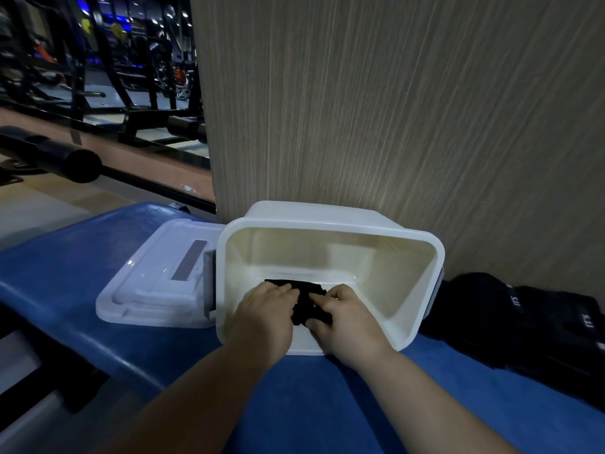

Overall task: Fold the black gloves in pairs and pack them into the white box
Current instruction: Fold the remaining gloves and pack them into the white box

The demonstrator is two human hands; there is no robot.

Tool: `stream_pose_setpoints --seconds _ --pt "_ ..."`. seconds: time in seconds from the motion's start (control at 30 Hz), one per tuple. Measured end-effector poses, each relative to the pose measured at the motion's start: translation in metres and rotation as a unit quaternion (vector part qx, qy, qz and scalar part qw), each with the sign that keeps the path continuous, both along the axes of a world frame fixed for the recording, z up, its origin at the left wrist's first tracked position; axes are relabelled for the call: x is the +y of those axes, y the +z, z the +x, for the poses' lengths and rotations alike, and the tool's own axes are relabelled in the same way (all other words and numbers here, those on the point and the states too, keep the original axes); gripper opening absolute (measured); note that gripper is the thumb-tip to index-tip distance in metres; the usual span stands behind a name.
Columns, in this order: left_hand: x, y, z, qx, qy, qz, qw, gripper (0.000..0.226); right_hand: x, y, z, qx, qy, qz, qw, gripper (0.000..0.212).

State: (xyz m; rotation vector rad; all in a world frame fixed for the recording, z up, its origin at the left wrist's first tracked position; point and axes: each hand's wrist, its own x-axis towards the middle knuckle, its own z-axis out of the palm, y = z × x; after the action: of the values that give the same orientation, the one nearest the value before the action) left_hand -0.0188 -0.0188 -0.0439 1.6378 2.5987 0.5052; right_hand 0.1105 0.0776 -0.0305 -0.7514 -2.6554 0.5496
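Observation:
An open white box [422, 290] stands on a blue padded bench against a wood-grain wall. Inside it, near the front left of the floor, lies a folded black glove bundle [306, 298]. Both my hands reach into the box. My left hand [266, 317] lies on the bundle's left side with its fingers over the fabric. My right hand [343, 317] holds the bundle's right side, thumb tucked under its near edge and fingers on top. A pile of loose black gloves [523, 322] with white lettering lies on the bench to the right of the box.
The box's white lid [154, 286] lies flat on the bench [294, 404] just left of the box. The wall [393, 109] rises directly behind the box. Dark gym equipment [98, 77] stands on the floor far left.

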Motion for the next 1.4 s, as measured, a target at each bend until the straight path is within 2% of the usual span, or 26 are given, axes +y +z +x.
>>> stream_pose_setpoints --seconds 0.1,0.3,0.63,0.77,1.07,1.4 --pt "-0.001 0.003 -0.002 -0.058 0.017 0.045 0.997 0.050 -0.001 0.002 -0.008 -0.001 0.008 0.012 1.000 0.046" --pt "-0.004 0.010 0.001 0.037 0.016 -0.002 0.999 0.055 -0.001 0.000 -0.019 -0.001 0.014 0.025 1.000 0.043" --pt "-0.002 0.006 -0.005 0.016 0.033 -0.048 0.998 0.055 0.004 -0.006 -0.032 -0.011 0.022 0.009 1.000 0.053" --pt "0.000 0.006 -0.006 0.002 0.036 -0.037 0.999 0.054 0.006 -0.005 -0.034 -0.008 0.021 -0.014 1.000 0.045" --pt "0.003 0.010 -0.001 -0.020 0.047 -0.032 0.998 0.056 0.005 -0.004 -0.034 -0.009 0.016 -0.010 1.000 0.044" --pt "0.001 0.019 0.009 0.017 0.056 -0.049 0.997 0.059 -0.005 0.011 -0.017 0.014 -0.017 -0.021 1.000 0.045"
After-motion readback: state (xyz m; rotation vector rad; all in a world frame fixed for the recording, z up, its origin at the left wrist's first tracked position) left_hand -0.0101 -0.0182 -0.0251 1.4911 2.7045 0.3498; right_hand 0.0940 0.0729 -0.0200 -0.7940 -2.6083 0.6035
